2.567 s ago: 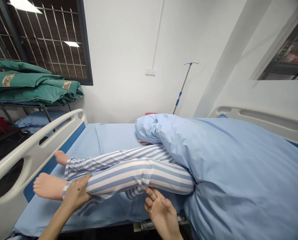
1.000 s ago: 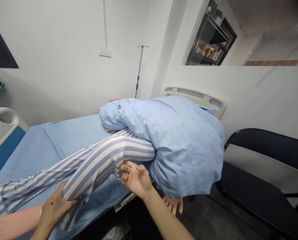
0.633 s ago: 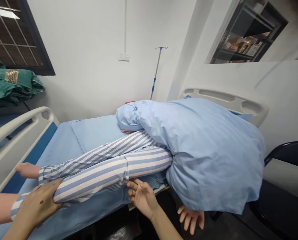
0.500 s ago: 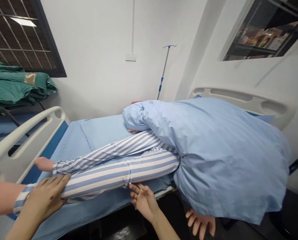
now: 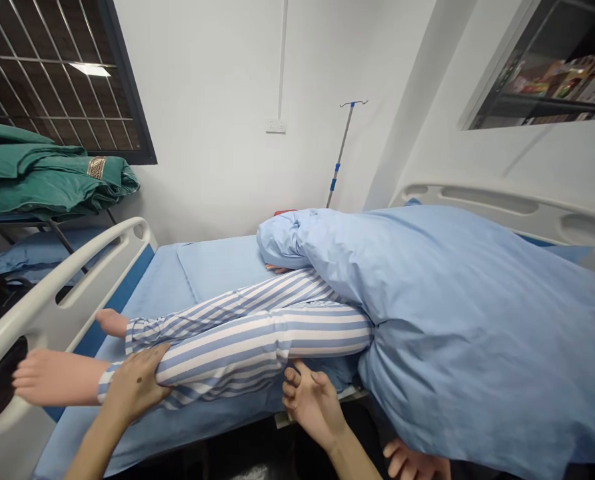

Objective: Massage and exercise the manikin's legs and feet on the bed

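Observation:
A figure with smooth, doll-like feet lies on the bed in blue-and-white striped trousers [image 5: 327, 330]. My left hand [image 5: 140, 380] is wrapped over the near lower leg just above the ankle, beside the bare near foot [image 5: 62, 378]. Under the bent near knee is my right hand [image 5: 320, 403], palm up; its index finger reaches beneath the trouser cloth while the other fingers curl loosely, apart from the leg. The far foot [image 5: 111, 323] rests on the sheet. A light blue quilt [image 5: 457, 320] covers the upper body, and one of the figure's hands [image 5: 412, 460] sticks out below it.
The bed has a pale footboard [image 5: 72, 267] at left and a headboard [image 5: 487, 200] at right. An IV pole [image 5: 341, 150] stands by the wall. Green folded cloth [image 5: 52, 177] lies on a neighbouring frame. The near bed edge drops to a dark floor.
My left hand and the near lower leg have moved right and slightly up, and the near foot shows fully. My right hand remains below the knee, its index finger farther underneath. The view has shifted left.

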The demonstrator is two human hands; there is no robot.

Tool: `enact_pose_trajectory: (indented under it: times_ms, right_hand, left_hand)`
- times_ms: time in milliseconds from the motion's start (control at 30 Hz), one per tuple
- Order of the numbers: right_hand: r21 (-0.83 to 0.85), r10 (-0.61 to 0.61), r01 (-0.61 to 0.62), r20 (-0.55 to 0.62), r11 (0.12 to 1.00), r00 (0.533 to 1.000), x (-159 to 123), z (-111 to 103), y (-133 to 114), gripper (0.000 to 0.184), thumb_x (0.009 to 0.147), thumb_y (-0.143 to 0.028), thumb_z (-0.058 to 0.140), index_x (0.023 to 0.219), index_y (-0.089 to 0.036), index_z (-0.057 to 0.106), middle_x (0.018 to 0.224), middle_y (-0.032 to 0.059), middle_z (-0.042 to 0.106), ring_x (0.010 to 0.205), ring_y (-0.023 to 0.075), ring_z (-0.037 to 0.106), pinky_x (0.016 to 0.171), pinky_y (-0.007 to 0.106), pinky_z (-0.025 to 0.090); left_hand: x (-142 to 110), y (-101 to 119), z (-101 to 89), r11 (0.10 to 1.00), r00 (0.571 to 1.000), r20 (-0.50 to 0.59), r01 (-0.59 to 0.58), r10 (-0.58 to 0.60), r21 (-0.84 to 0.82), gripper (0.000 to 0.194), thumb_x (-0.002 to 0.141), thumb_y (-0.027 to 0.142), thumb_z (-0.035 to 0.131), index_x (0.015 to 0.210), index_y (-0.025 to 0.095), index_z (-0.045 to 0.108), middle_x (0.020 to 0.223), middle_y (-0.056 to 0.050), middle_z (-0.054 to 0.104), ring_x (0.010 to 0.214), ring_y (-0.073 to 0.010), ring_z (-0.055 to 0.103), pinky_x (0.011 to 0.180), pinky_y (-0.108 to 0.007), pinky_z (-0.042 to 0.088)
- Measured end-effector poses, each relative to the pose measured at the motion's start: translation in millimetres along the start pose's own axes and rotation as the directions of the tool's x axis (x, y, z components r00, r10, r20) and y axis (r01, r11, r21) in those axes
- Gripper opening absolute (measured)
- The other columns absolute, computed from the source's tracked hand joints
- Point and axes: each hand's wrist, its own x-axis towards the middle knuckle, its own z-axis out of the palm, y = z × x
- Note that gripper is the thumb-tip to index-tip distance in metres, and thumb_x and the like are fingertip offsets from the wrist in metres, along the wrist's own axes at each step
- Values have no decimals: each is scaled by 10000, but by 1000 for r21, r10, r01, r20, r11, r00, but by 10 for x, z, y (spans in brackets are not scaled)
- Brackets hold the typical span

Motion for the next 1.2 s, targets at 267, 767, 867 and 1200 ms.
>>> enact_pose_trajectory:
  times_ms: [267, 767, 867, 1200]
  right_hand:
    - [-26, -99, 101, 59, 995, 993, -33, 469, -547, 356, 619, -314, 649, 946, -211, 552, 849, 12, 614, 625, 117, 488, 545, 236, 345]
    - [-31, -117, 120, 80, 992, 990, -68, 558, -665, 332, 635, -318, 655, 935, -202, 571, 877, 19, 628, 646, 124, 498, 551, 233, 357]
    - [-49, -87, 91, 73, 995, 993, -54, 488, -586, 322, 644, -316, 648, 933, -198, 568, 884, 25, 625, 649, 128, 504, 548, 233, 354]
    - [-15, -18, 18, -18, 1000, 1000, 60, 177, -123, 268, 677, -291, 626, 927, -219, 564, 881, 15, 617, 662, 128, 522, 554, 231, 360]
  left_hand:
    - [257, 1020, 580, 899, 971, 66, 237, -229, -368, 574, 576, 276, 596, 1137, 222, 488, 1038, -46, 644, 940, -247, 596, 771, -324, 449]
    - [306, 1218, 686, 879, 970, 93, 242, -224, -411, 540, 618, 310, 592, 1135, 218, 470, 980, -51, 648, 910, -258, 593, 742, -323, 432]
    - [240, 979, 584, 929, 981, 68, 196, -184, -315, 542, 617, 321, 582, 1140, 216, 488, 1003, -54, 651, 912, -265, 594, 755, -339, 441]
    - [-81, 16, 364, 1000, 999, -40, 0, -1, -25, 503, 629, 310, 580, 1117, 193, 537, 1100, -89, 642, 997, -270, 588, 854, -377, 427]
